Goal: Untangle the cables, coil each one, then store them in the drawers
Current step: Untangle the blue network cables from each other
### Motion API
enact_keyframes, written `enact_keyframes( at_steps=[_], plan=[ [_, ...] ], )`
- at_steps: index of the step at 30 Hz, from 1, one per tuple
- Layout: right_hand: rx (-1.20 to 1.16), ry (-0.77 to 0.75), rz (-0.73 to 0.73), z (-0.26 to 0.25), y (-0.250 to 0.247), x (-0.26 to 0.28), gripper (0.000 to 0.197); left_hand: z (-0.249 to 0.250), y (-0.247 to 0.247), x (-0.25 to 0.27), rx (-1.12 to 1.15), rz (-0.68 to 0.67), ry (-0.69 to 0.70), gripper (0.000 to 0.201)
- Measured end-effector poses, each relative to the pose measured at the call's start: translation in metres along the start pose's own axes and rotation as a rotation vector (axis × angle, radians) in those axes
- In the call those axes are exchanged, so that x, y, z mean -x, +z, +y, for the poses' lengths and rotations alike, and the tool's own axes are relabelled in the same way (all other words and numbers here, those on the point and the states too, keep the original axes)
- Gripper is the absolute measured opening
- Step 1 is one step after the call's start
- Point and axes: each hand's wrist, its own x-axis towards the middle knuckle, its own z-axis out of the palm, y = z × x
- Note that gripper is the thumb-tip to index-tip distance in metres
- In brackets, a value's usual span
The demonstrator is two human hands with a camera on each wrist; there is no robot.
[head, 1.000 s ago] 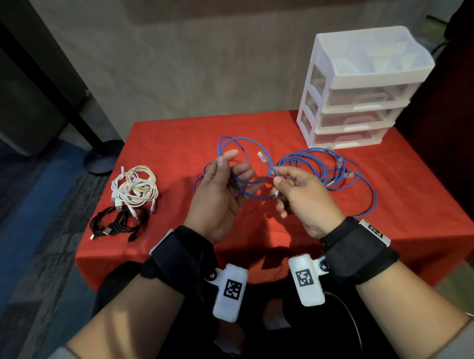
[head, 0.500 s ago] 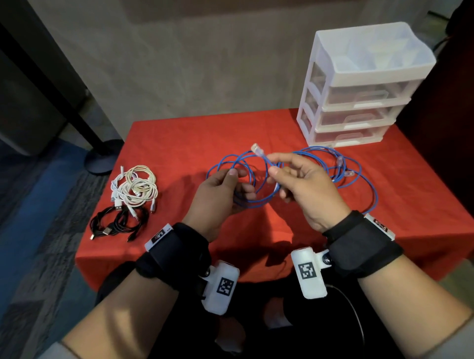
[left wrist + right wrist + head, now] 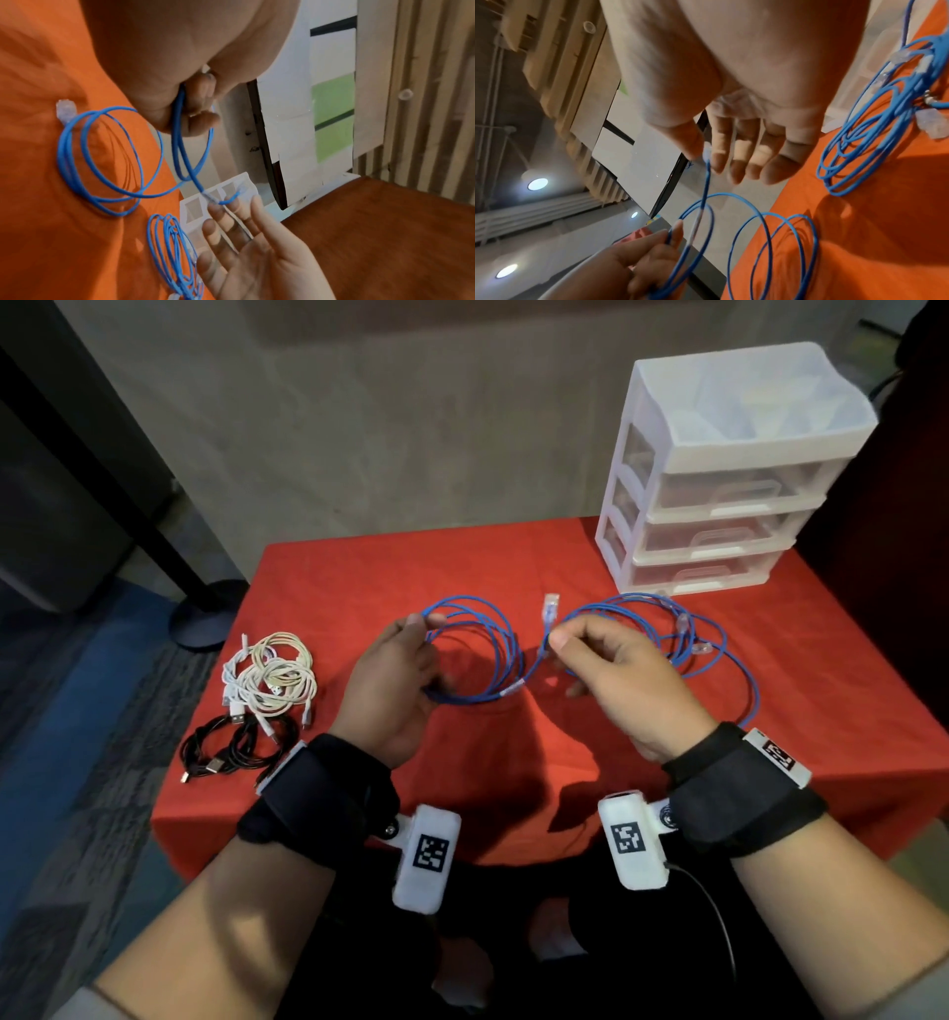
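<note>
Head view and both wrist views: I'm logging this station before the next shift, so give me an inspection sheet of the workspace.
Surface: red tablecloth covering the table.
Job's things: blue coil held up; blue tangle lying by the drawer unit, drawers closed.
Clutter: nothing seen.
Hands: left hand grips the coil; right hand pinches its free end below the connector.
Cables: white bundle and black bundle at the table's left edge.
Surroundings: beige wall, dark pole with round base, blue-grey carpet.
</note>
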Motion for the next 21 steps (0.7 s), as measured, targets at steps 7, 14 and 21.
enact_keyframes(
  at_steps=[7, 14, 21],
  plan=[
    [0.269, -0.236, 0.049, -0.017, -0.025, -0.019, 0.029, 0.019, -0.001, 0.010, -0.428, -0.192, 0.116, 0.027],
    [0.439, -0.227, -0.321, -0.041, -0.008, -0.027, 0.018, 0.037, -0.002, 0.014, -0.556, -0.361, 0.076, 0.029],
    [0.393, -0.194, -0.039, -0.039, -0.014, -0.033, 0.016, 0.037, -0.013, 0.012, -0.456, -0.369, -0.022, 0.034]
  ],
)
